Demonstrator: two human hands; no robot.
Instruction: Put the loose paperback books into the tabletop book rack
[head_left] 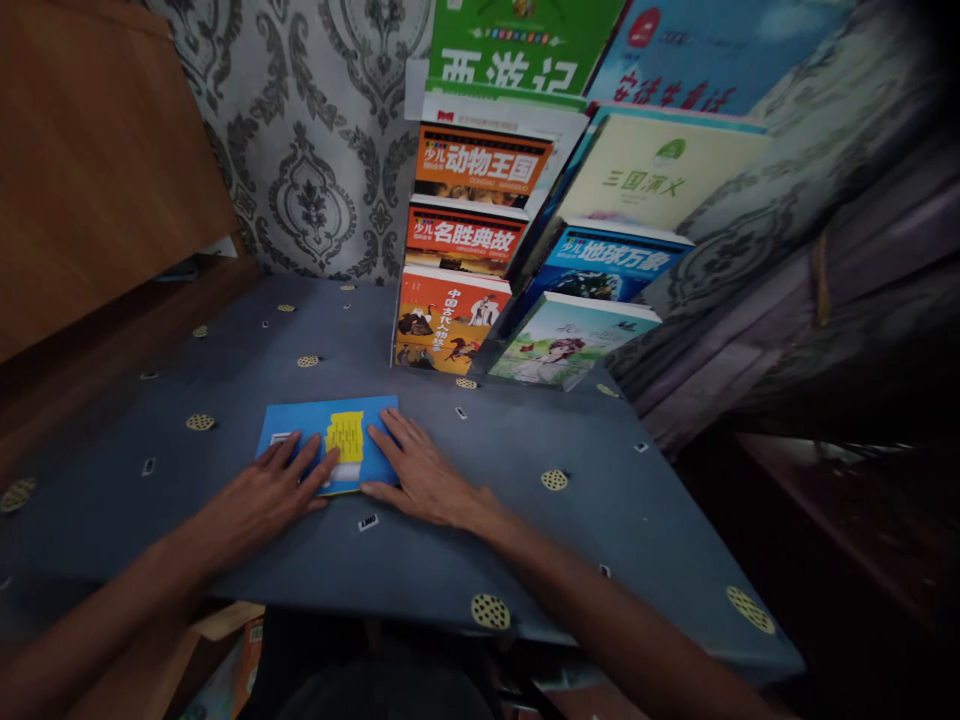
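Note:
A blue book [304, 415] with a yellow patch of print on its cover lies flat on the grey table. Across its left part rests my left hand [281, 478], fingers spread over the cover. My right hand [420, 468] lies on the book's right edge, its fingers stretched out and the thumb near the lower edge. Neither hand is wrapped round anything. Parts of the cover are hidden under the fingers.
Behind the blue book stands a tiered rack of books in two columns, with an orange book [450, 320] and a pale green book [574, 340] lowest. A wooden panel [97, 150] is at the left. Below the table's front edge sits an open cardboard box [187, 650] with books inside.

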